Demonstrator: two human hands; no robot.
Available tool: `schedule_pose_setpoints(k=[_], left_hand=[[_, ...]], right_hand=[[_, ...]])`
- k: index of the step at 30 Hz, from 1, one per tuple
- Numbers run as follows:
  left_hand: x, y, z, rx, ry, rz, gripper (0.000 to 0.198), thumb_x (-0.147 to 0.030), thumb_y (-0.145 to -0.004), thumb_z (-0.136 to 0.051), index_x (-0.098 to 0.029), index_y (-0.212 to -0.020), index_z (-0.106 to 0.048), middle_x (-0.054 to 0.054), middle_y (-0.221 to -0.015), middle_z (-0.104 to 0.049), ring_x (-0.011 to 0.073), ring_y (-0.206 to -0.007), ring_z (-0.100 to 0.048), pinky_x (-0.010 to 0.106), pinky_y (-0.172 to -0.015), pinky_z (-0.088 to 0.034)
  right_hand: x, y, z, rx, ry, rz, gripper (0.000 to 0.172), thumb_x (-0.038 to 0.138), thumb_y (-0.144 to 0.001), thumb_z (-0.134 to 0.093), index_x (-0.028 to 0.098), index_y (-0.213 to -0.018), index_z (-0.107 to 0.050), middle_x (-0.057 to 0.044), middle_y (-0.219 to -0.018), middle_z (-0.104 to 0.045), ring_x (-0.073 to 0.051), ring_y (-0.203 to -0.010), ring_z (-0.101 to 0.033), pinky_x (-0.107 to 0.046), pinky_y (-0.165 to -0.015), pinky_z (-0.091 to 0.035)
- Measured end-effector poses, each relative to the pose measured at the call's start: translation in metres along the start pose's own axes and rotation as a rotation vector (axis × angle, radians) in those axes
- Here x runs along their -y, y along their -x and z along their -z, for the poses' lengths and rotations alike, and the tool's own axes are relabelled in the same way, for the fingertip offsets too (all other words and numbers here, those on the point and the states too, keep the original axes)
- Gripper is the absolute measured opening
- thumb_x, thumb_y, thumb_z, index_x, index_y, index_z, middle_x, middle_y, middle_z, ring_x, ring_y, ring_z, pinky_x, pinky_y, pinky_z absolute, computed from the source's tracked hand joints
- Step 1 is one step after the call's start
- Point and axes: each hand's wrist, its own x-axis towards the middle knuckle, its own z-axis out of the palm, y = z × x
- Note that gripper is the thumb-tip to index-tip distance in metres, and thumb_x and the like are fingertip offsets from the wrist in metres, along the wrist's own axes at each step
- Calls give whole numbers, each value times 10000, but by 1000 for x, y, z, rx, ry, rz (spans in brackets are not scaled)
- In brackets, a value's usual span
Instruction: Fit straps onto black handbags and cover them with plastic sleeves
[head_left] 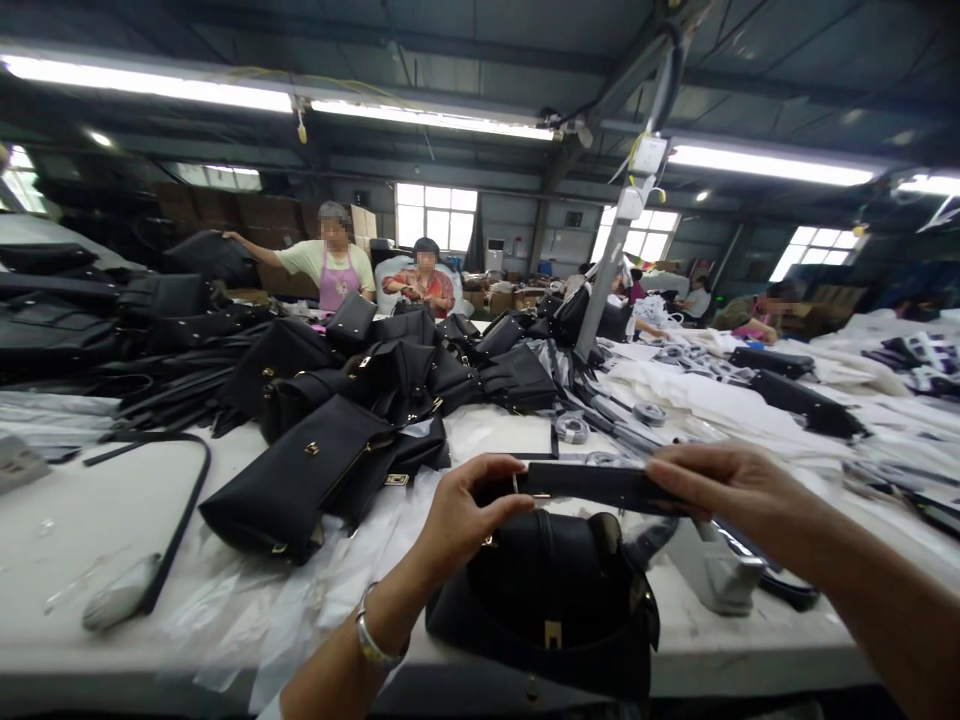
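A black strap is stretched level between my two hands, above an open black handbag at the table's front edge. My left hand pinches the strap's left end, where a thin metal piece shows. At the other end, the fingers of my right hand are closed on the strap. The handbag stands with its mouth toward me, a gold clasp plate at its front. Another black handbag with gold fittings lies on its side to the left.
Many black handbags are heaped across the table's middle. A grey tape dispenser stands right of the open bag. Clear plastic bags and a loose black strap lie to the left. Co-workers sit or stand beyond; a slanted post rises behind.
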Motion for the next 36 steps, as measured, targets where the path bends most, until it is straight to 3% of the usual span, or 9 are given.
schedule_pose_setpoints(k=[3, 4, 13, 19, 22, 26, 28, 32, 36], left_hand=[[1, 1, -1, -18, 10, -8, 296, -241, -742, -816, -173, -1015, -728, 72, -1010, -765, 242, -965, -707, 345, -903, -535], [1, 2, -2, -28, 5, -13, 299, -235, -723, -829, -172, -1001, -735, 66, -984, -767, 239, -944, -710, 336, -885, -537], [0, 3, -2, -72, 23, -20, 304, -219, -677, -854, -191, -966, -762, 43, -923, -769, 224, -891, -706, 312, -849, -529], [-3, 4, -5, -75, -10, -40, 276, -212, -668, -867, -187, -926, -771, 38, -895, -775, 216, -868, -705, 295, -820, -525], [-3, 6, -10, -10, -59, -82, 277, -215, -655, -884, -203, -912, -781, 28, -913, -777, 211, -886, -700, 285, -831, -517], [0, 6, -12, -67, -46, -100, 344, -193, -665, -874, -204, -984, -747, 21, -963, -769, 199, -916, -694, 279, -857, -519], [0, 5, -9, -66, -50, -112, 332, -163, -686, -851, -194, -993, -729, 25, -976, -763, 197, -929, -692, 279, -867, -521], [-5, 5, -2, 12, -77, -125, 216, -158, -780, -765, -194, -991, -736, 37, -1000, -769, 195, -951, -699, 288, -888, -520], [-9, 8, 11, -118, -148, -96, 124, -202, -789, -759, -191, -910, -738, 20, -895, -767, 182, -866, -705, 272, -831, -529]], right_hand=[[3, -2, -11, 313, 307, -103, 436, 548, -845, -670, 174, -620, -681, 12, -547, -512, -114, -508, -423, -243, -453, -292], [4, -2, -12, 329, 364, -103, 452, 556, -870, -632, 170, -637, -667, 16, -563, -501, -114, -528, -421, -241, -469, -295], [14, -5, -12, 333, 562, -108, 499, 584, -891, -545, 175, -605, -549, 29, -575, -399, -114, -542, -367, -246, -481, -255], [26, -12, -29, 336, 640, -5, 435, 495, -909, -548, 178, -611, -556, 27, -582, -455, -120, -566, -414, -255, -514, -287], [27, -13, -45, 420, 698, 65, 470, 494, -951, -478, 188, -623, -618, 14, -572, -529, -140, -563, -488, -267, -519, -337], [27, -9, -66, 297, 900, 327, 271, 414, -949, -555, 259, -1095, -722, -45, -984, -748, -252, -906, -670, -359, -775, -486], [28, -8, -74, 282, 984, 459, 373, 368, -907, -646, 277, -1269, -637, -69, -1150, -732, -285, -1046, -660, -419, -906, -476], [26, -10, -82, 398, 1047, 497, 380, 294, -838, -743, 263, -1206, -653, -53, -1035, -769, -268, -942, -707, -447, -948, -484], [22, -14, -82, 348, 1050, 524, 235, 303, -860, -712, 258, -1091, -709, -29, -951, -775, -235, -878, -717, -482, -1065, -407]])
